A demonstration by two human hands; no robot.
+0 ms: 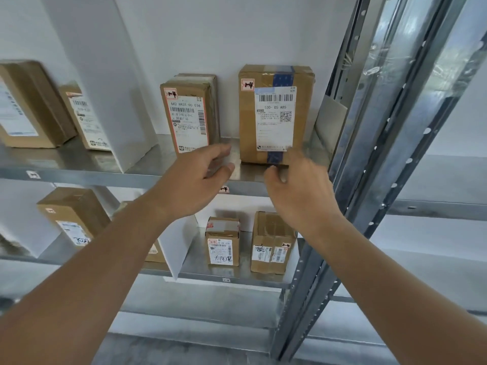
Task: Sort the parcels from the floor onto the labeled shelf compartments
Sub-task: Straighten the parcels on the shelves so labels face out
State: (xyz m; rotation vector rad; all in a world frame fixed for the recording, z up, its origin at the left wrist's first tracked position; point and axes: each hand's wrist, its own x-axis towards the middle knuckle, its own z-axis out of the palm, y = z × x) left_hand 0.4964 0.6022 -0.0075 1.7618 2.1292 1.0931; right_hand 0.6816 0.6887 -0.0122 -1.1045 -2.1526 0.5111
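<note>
A brown parcel marked 1-4 (275, 114) stands upright on the upper metal shelf (147, 164), in the rightmost compartment tagged 1-4. A narrower parcel marked 1-4 (188, 114) stands to its left. My left hand (196, 177) hovers between the two parcels at the shelf's front edge, fingers spread, holding nothing. My right hand (297, 191) is just below the larger parcel's lower right corner, fingers loosely curled and empty; I cannot tell whether a fingertip touches the box.
White divider panels (105, 83) separate the compartments. More parcels (29, 106) stand in the left compartment. The lower shelf (203, 270) carries two small boxes marked 2-4 (223, 242) and others to the left. A steel upright (369, 143) borders the right side.
</note>
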